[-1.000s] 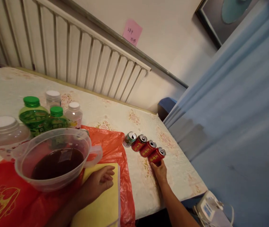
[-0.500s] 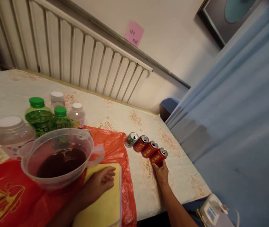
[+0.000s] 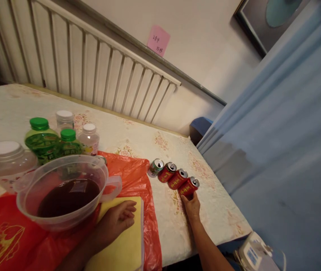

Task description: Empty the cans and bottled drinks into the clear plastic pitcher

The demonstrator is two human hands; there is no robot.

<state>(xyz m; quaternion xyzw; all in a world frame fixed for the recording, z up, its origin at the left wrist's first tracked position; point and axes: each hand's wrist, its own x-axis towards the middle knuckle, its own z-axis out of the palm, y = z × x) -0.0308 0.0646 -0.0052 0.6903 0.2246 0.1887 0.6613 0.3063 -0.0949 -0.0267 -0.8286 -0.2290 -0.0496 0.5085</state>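
Observation:
My right hand (image 3: 192, 207) is closed round the lower part of a red drink can (image 3: 188, 188), the nearest in a row. Beside it stand another red can (image 3: 177, 180), a third red can (image 3: 166, 173) and a green-and-silver can (image 3: 155, 168), all with opened tops. My left hand (image 3: 122, 218) hovers over or rests on a yellow pad (image 3: 121, 244), fingers loosely curled and apart, with nothing in them. To its left sits a clear plastic measuring jug (image 3: 64, 220) with dark brown liquid inside; its handle is just above my left hand.
Behind the jug stand green-capped bottles (image 3: 40, 139), white-lidded jars (image 3: 6, 162) and a small clear bottle (image 3: 89, 139). A red plastic bag (image 3: 149, 210) lies under the pad and jug. A white power adapter (image 3: 252, 252) is off the table's right edge, near a blue curtain (image 3: 290, 150).
The view has shifted slightly, so the jug and bottles sit a little further left. The liquid's surface reflection looks different. Both hands keep their places, the right still on the can.

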